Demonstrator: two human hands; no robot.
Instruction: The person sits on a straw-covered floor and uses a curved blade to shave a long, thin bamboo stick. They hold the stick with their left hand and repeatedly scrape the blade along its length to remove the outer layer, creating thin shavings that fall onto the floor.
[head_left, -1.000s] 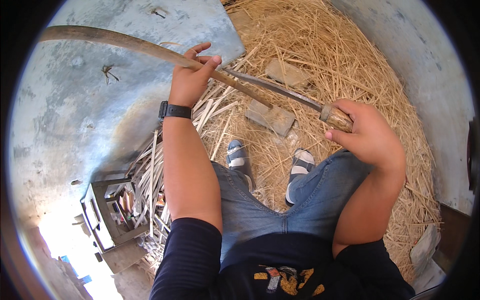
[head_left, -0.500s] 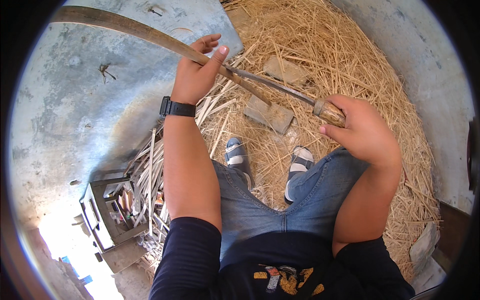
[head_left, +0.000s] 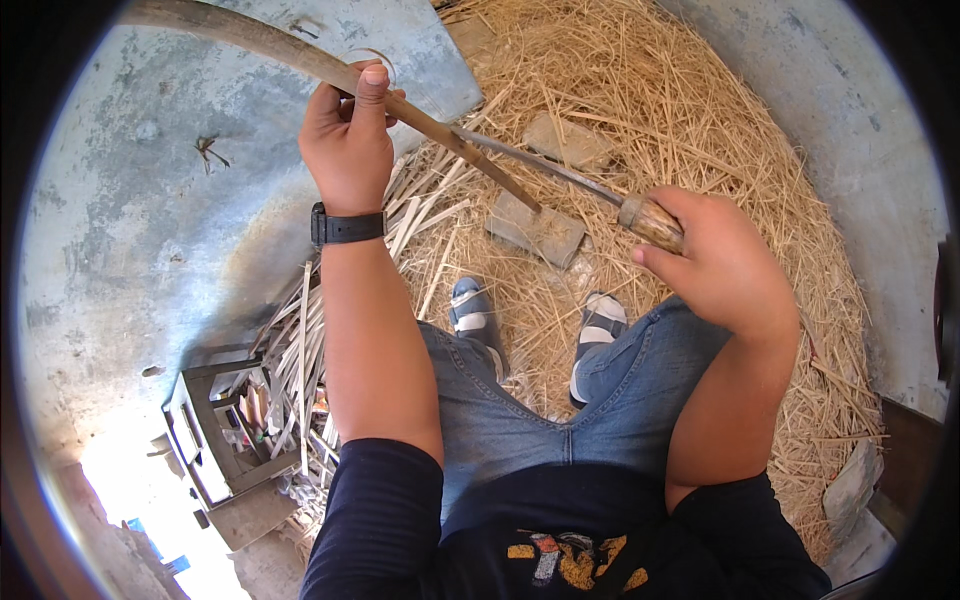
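Observation:
My left hand, a black watch on its wrist, is closed round a long bamboo strip, thumb on top. The strip slants from the upper left down to a brick, where its lower end appears to rest. Closed round a wooden handle, my right hand holds a knife. Its narrow, dark blade points up and left, and the tip area passes behind or against the strip just below my left hand. Beside my left fingers a thin curl loops out.
Straw-like shavings cover the floor. A second brick lies beyond the first. Split strips and an open-fronted box with odds and ends are at left. Walls stand left and right. My sandalled feet are below.
My left hand has moved up and left along the bamboo strip, and its fingers, stretched out before, now close on it. The knife and right hand have hardly moved.

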